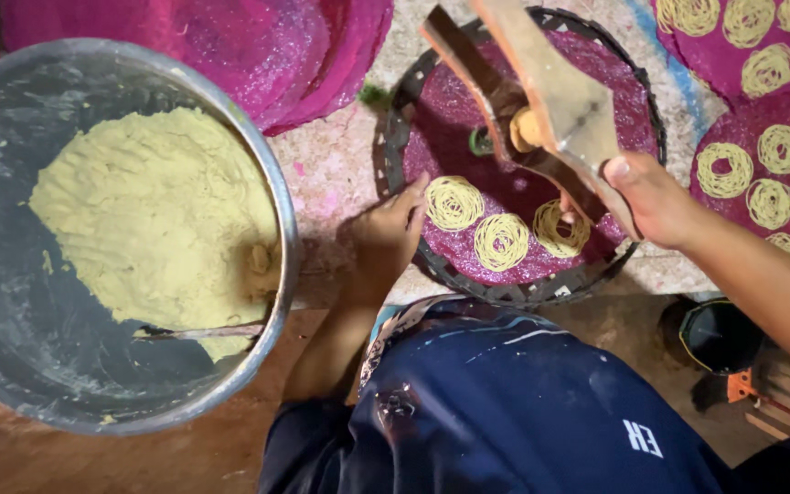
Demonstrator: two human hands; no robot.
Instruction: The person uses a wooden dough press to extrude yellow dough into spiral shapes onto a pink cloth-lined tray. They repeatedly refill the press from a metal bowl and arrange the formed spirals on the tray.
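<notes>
- A round black-rimmed tray (401, 137) lined with a magenta mat is lying in front of the person, and everything below is being placed from it.
- Three yellow noodle coils (501, 241) are sitting in a row on the near part of the tray's mat, side by side.
- A wooden press (541, 101) is hanging over the middle of the tray, tilted, its two handles slanting away toward the tray's far edge, with a lump of yellow dough showing between them.
- The right hand (653, 197) is gripping the lower ends of the press handles, fingers wrapped shut around them, above the tray's right side; its forearm is stretching back toward the lower right.
- The rightmost coil is lying directly under the press, just left of the right hand.
- The left hand (386, 233) is resting at the tray's near left rim, fingers extended and loosely together, fingertips touching the edge of the mat beside the leftmost coil; it is holding nothing.
- Left of the tray, a large metal bowl (11, 348) is holding a mass of yellow dough (153, 210).
- Right of the tray, more magenta mats (784, 174) are carrying many finished coils.
</notes>
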